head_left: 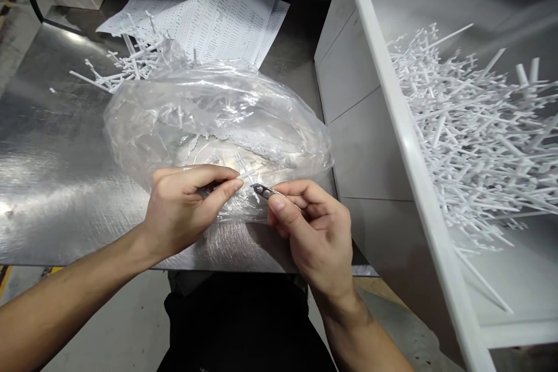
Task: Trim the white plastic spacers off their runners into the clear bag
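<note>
Between thumb and forefinger, my left hand (pixel 187 200) pinches a white plastic sprue (pixel 247 174), a thin stem with small side branches. My right hand (pixel 311 224) is closed around a small pair of metal nippers (pixel 263 190), most of whose handles the fingers cover. The nippers' tip is at the sprue's branches; whether it touches them I cannot tell. Beneath both hands lies an open clear plastic bag (pixel 279 110), with small pale pieces inside it.
White sprues are heaped on the metal table (pixel 56 157) behind the bag at left. Printed sheets (pixel 209 17) lie at the back. On the right, a white bin (pixel 410 145) with a raised wall holds a large pile of sprues (pixel 475 145).
</note>
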A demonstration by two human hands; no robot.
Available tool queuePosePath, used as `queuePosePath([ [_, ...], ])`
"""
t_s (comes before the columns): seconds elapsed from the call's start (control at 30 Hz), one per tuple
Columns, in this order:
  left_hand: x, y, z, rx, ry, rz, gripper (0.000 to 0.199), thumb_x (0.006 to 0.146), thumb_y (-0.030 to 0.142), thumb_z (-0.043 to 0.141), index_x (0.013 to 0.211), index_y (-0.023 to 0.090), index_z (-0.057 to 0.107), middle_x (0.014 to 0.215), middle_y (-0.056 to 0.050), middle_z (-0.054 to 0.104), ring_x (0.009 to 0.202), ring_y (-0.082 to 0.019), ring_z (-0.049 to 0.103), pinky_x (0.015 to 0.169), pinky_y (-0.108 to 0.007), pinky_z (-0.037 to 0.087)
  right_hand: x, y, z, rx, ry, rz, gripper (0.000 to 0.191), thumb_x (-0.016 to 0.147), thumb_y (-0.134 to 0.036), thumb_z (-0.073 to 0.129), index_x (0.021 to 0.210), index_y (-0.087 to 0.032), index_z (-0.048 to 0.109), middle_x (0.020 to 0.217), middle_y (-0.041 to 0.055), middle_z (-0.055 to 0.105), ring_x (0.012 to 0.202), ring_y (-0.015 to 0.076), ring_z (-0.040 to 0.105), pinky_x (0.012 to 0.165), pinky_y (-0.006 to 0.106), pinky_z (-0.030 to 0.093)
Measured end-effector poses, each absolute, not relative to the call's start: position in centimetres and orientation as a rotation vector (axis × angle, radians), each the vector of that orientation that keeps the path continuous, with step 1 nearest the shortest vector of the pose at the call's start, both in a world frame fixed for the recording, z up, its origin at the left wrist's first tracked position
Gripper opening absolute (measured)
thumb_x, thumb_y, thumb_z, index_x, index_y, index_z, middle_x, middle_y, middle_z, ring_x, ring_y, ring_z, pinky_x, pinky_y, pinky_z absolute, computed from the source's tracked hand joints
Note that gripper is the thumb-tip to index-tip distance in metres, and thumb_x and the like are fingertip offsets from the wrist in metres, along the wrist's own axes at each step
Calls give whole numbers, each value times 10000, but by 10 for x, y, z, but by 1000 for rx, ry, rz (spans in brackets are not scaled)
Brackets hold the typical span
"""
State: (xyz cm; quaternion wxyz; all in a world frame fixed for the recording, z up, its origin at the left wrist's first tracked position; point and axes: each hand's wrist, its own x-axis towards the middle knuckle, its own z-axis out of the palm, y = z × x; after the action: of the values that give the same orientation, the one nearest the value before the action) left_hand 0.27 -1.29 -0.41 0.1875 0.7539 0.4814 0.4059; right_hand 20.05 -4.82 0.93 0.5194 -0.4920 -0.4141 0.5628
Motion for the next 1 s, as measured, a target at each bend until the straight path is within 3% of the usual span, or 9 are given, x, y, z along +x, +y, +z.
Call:
queuePosePath([
  [0.23,2,-12,-3,2025,1356,1171,32,934,219,851,915,237,833,866,45,857,697,-126,805,626,-188,647,201,-47,3,-1209,-860,1287,130,935,-303,822,947,-194,751,593,-55,641,487,85,510,478,214,416],
  [0.4,1,-15,1,1948,1393,1181,88,897,178,877,919,255,840,873,64,857,729,-109,812,681,-154,664,197,-47,7,-1252,-926,1214,91,908,-231,811,944,-182,743,632,-48,653,517,76,517,484,202,410],
  [0.77,-1,-15,0,2086,1329,1231,56,944,259,863,925,261,810,898,62,862,780,-125,832,733,-176,686,196,-49,7,-1251,-979,1210,69,909,-206,796,959,-195,749,695,-37,705,568,77,582,510,189,442],
  [1.0,-2,-13,-1,2116,1306,1199,52,945,240,859,931,264,815,899,66,862,764,-132,833,712,-187,684,198,-51,6,-1280,-993,1258,78,957,-263,782,954,-194,746,644,-43,658,534,80,519,498,204,405],
])
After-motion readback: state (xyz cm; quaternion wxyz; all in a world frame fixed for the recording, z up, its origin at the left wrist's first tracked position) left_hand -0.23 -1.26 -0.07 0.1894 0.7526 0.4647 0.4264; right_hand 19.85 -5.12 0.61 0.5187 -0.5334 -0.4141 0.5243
